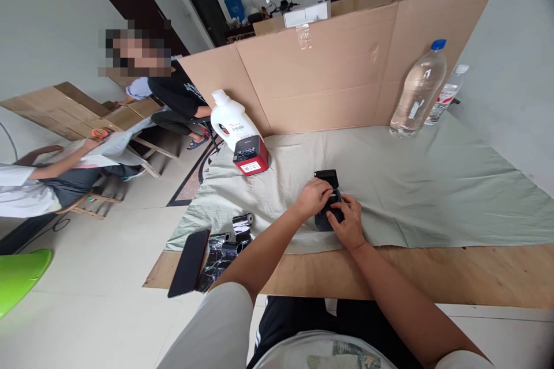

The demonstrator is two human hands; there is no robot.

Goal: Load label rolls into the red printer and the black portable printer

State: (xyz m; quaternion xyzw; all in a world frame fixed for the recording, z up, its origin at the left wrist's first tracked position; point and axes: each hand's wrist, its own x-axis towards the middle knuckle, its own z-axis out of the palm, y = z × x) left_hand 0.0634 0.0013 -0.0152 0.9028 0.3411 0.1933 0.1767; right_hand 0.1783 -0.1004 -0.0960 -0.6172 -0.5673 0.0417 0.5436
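Note:
A small black device (328, 180) with its lid flipped up rests on the pale green cloth (433, 184) near the table's middle. My left hand (312, 197) grips its upper left side. My right hand (347, 223) holds its lower right side, fingers curled on the body. Most of the device is hidden under both hands.
A red-and-black box (250, 155) and white jug (231, 121) stand at the back left. A black phone (189, 262) and black rolls (236, 236) lie at the front left edge. Two clear bottles (419, 91) stand back right before a cardboard wall (329, 69). Other people sit at left.

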